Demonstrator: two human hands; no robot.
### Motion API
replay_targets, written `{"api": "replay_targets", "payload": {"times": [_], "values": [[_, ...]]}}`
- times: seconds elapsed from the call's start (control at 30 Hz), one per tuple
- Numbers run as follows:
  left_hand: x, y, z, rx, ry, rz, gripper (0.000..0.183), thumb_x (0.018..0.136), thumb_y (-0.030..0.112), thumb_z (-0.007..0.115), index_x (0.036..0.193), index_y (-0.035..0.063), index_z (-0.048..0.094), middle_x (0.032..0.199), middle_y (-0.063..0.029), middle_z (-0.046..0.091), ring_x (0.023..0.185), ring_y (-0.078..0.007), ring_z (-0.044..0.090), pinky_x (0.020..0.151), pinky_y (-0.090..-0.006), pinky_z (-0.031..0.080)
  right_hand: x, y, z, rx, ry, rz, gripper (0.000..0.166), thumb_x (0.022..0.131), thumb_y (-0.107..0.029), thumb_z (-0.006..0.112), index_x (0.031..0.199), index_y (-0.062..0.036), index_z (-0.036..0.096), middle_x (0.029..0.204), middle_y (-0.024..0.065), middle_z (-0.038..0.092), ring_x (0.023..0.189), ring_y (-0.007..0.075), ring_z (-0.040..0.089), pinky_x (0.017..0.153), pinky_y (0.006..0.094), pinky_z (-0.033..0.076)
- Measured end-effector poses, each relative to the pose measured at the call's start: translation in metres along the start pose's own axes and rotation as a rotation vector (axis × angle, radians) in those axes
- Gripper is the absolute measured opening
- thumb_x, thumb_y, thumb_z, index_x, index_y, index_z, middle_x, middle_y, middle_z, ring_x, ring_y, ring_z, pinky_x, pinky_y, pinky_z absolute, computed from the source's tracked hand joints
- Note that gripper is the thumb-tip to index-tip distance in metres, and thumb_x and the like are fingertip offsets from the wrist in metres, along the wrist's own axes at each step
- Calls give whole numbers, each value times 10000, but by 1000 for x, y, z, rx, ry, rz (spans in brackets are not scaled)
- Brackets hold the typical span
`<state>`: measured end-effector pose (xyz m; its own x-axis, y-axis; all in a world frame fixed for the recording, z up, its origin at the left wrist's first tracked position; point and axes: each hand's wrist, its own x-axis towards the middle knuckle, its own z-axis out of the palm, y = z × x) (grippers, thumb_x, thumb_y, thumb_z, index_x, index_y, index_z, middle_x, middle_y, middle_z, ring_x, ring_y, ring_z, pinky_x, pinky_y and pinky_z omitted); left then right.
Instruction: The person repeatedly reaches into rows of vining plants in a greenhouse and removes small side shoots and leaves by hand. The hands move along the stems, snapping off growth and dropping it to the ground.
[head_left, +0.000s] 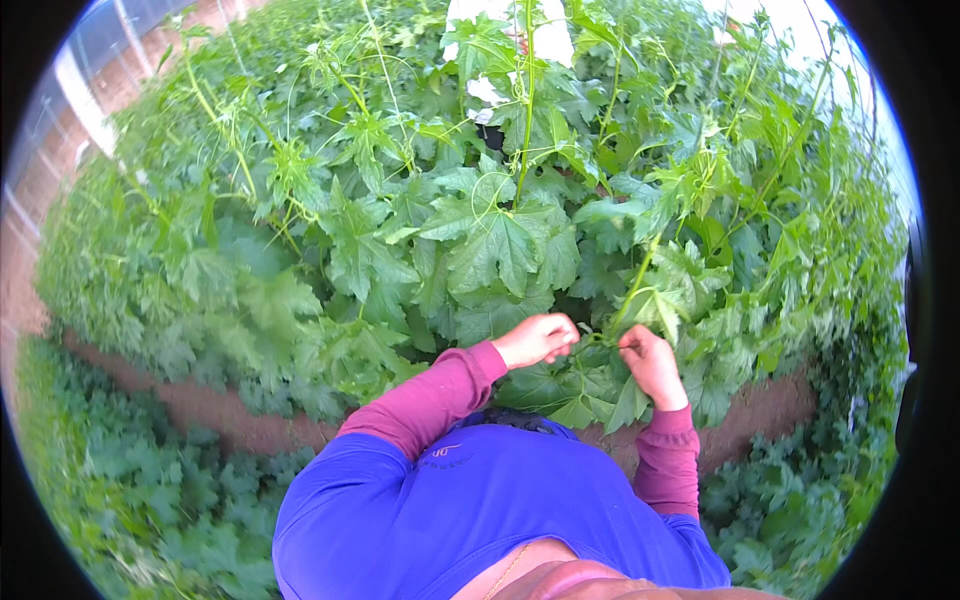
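Observation:
Leafy climbing vines with lobed leaves and curling tendrils stand before me. My left hand (538, 340) is beside a pale green stem and tendril, its fingers curled; whether it grips anything is too small to tell. On the other side of that spot, my right hand (651, 363) has thumb and forefinger pinched at the lower part of a vine stem (637, 285), which leans up to the right. What lies between those fingertips is not clear. A broad lobed leaf (499, 244) spreads above and left of both hands.
Dense foliage surrounds both hands. Thin support strings (386, 67) run upward among the vines. A brown soil path (225, 420) curves behind the plants nearest me, with another leafy row (150, 495) beyond it. Something white (559, 34), partly hidden by leaves, is at the top.

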<state>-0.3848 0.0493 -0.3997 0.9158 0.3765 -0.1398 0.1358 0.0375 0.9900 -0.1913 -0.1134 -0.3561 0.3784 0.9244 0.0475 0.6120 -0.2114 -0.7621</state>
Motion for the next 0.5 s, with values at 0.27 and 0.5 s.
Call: {"api": "replay_targets", "payload": {"times": [0.27,0.5], "values": [[26,188,-143,308,809,712,421,829,4,604,1240,21,511,1034,-74,574,815,-125,542,755,-271,477,-14,-99,-2,-54,172,-188,226,767,10,636,987,-23,598,951,105,654,908,247,626,790,335,494],[63,169,-161,228,513,539,235,878,74,628,1110,50,656,899,-10,663,759,-75,560,628,-221,455,66,-205,-9,95,187,-416,277,815,-78,656,1055,-16,535,869,76,608,689,131,601,647,291,503]]}}
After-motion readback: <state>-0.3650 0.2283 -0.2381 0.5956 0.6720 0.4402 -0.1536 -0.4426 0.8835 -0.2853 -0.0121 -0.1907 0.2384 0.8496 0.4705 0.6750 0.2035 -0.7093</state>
